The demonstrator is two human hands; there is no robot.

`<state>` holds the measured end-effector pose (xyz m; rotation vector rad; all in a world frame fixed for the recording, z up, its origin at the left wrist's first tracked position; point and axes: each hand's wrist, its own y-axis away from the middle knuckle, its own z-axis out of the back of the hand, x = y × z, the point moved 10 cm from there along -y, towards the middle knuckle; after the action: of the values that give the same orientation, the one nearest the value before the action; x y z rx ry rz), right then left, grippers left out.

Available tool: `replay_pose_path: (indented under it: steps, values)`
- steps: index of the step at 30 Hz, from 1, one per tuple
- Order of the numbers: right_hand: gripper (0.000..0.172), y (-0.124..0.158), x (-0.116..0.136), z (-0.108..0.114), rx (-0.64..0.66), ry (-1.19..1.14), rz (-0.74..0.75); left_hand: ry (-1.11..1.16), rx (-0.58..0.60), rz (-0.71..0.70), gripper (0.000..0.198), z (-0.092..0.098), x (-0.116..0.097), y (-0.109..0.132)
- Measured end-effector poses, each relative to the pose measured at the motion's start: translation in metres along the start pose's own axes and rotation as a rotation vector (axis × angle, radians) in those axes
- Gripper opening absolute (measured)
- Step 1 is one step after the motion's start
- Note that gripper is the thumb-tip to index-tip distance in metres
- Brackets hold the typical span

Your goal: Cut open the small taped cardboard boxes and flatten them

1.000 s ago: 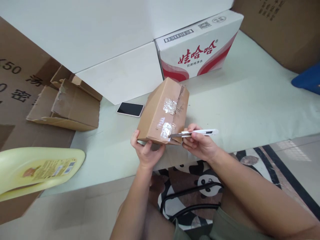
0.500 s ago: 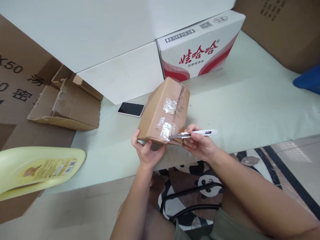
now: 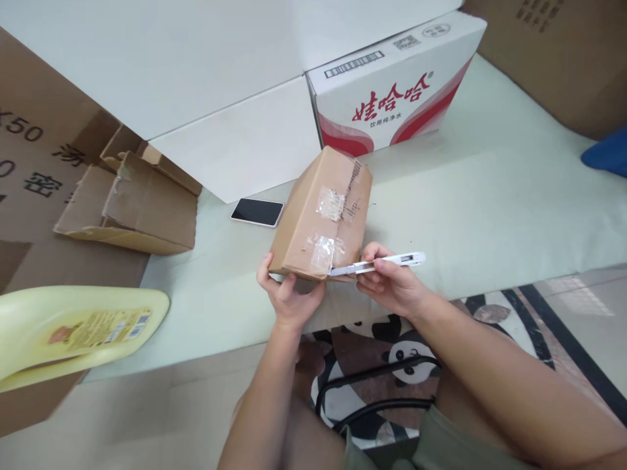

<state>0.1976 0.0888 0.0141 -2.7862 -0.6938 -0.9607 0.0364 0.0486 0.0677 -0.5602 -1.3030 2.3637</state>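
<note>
While the taped brown carton (image 3: 313, 215), contents hidden, sits near the phone (image 3: 257, 212) on the pale table (image 3: 455, 196), the left hand (image 3: 290, 303) cups the carton's near end, fingers spread, and the right hand (image 3: 392, 282) grips a white cutter (image 3: 412, 259), blade at the tape (image 3: 322, 253).

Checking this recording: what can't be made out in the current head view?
All in the head view:
Small carton: inside hidden by its walls and taped flaps.
White cutter: part of the handle hidden by the right hand.
Blade tip: too small to tell whether it enters the carton.
Blue object: cut off by the right edge.
Yellow container: cut off by the left edge; its small print is blurred.
</note>
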Motion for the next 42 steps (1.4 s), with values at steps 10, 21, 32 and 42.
replay_pose_path:
  steps: [10,21,32,42]
  values:
    - [0.036,0.002,-0.003,-0.003,-0.010,0.003,-0.030,-0.011,0.015,0.045,0.101,-0.004,0.003,0.004]
    - [0.031,0.001,-0.004,-0.003,-0.007,-0.019,-0.031,0.001,-0.001,0.040,0.100,-0.003,0.003,0.003]
    - [0.036,0.001,-0.012,-0.002,-0.056,0.008,-0.055,0.003,-0.012,0.110,0.087,-0.004,0.010,0.005]
    - [0.036,0.003,-0.021,0.003,-0.100,0.035,-0.113,0.038,-0.012,0.123,0.090,-0.005,0.011,0.005]
